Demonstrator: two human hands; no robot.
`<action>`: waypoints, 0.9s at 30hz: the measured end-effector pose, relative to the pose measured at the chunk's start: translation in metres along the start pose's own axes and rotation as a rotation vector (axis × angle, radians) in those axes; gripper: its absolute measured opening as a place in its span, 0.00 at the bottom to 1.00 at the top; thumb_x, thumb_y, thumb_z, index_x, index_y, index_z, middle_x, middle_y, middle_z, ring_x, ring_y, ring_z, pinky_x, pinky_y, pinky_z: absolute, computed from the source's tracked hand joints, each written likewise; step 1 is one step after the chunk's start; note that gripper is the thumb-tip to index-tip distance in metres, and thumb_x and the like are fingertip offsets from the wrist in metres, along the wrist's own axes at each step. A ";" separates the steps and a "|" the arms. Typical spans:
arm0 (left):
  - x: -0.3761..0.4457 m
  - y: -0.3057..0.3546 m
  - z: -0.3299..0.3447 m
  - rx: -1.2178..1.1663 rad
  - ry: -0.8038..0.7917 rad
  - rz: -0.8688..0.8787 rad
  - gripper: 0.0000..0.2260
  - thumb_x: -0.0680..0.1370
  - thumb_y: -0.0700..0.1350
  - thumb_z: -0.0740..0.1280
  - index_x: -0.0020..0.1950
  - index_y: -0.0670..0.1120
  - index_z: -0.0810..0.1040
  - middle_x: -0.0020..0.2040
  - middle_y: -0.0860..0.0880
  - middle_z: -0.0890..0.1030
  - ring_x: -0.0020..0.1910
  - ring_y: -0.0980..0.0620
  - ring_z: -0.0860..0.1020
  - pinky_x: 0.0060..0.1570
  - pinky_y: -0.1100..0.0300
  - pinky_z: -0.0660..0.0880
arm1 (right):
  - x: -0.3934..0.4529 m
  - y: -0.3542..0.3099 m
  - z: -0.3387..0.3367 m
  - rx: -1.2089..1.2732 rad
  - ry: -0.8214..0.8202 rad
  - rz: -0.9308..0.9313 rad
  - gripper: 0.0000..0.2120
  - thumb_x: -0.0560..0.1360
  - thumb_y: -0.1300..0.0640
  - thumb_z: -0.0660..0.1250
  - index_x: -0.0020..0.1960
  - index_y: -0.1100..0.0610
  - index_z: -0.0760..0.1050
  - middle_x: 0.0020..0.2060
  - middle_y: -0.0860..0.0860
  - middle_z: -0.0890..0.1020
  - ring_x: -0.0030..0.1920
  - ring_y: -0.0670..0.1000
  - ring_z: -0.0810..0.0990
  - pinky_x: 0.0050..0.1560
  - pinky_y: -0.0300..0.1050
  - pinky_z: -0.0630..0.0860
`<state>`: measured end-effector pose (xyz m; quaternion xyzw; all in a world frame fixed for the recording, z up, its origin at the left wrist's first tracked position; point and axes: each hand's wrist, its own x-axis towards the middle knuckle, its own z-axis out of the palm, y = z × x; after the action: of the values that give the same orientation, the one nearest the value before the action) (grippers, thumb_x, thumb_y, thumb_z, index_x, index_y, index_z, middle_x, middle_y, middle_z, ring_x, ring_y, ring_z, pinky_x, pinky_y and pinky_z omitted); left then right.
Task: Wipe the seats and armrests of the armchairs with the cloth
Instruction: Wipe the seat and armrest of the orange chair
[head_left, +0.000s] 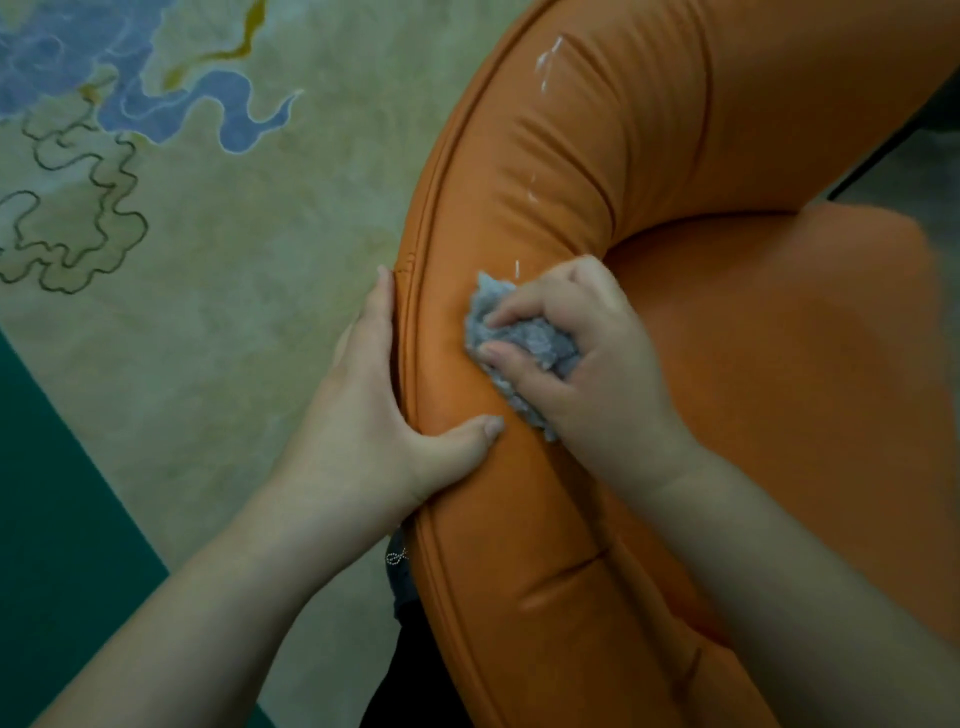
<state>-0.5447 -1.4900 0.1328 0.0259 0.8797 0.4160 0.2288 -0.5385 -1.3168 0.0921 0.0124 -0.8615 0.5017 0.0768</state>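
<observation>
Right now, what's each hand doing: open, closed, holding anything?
Left hand: open, resting on the orange armrest, thumb pressed on top.
Right hand: fingers curled round the grey cloth, pressing it on the armrest.

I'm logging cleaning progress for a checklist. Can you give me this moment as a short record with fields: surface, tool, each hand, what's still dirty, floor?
surface: padded curved armrest of an orange armchair
tool: grey cloth, bunched up, pressed on the armrest
right hand: grips the cloth
left hand: braces the armrest's outer edge, thumb on top
still dirty: white streaks further along the armrest, beyond the cloth
seat: orange cushion, no cloth on it
floor: patterned carpet, beige with blue shapes
</observation>
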 end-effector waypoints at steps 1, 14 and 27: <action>0.003 0.001 -0.003 0.019 -0.008 0.004 0.56 0.61 0.58 0.77 0.79 0.57 0.44 0.78 0.57 0.57 0.73 0.53 0.64 0.70 0.49 0.66 | -0.008 0.008 -0.006 -0.027 0.000 0.063 0.07 0.70 0.57 0.74 0.47 0.55 0.79 0.46 0.53 0.74 0.50 0.49 0.75 0.56 0.38 0.71; 0.044 0.007 -0.030 0.130 -0.154 0.169 0.58 0.59 0.60 0.76 0.79 0.57 0.41 0.79 0.60 0.48 0.76 0.54 0.57 0.73 0.48 0.62 | 0.004 0.001 0.006 0.019 0.264 0.309 0.08 0.72 0.57 0.73 0.47 0.48 0.76 0.48 0.53 0.75 0.47 0.40 0.74 0.51 0.28 0.69; 0.061 -0.004 -0.051 0.172 -0.349 0.246 0.63 0.53 0.68 0.74 0.76 0.62 0.35 0.76 0.67 0.40 0.77 0.56 0.54 0.70 0.47 0.67 | 0.020 -0.012 0.020 0.099 0.455 0.433 0.06 0.73 0.56 0.71 0.48 0.51 0.77 0.52 0.56 0.77 0.48 0.39 0.75 0.50 0.26 0.68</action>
<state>-0.6204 -1.5149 0.1349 0.2239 0.8491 0.3537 0.3222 -0.5590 -1.3392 0.0953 -0.2802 -0.7793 0.5378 0.1580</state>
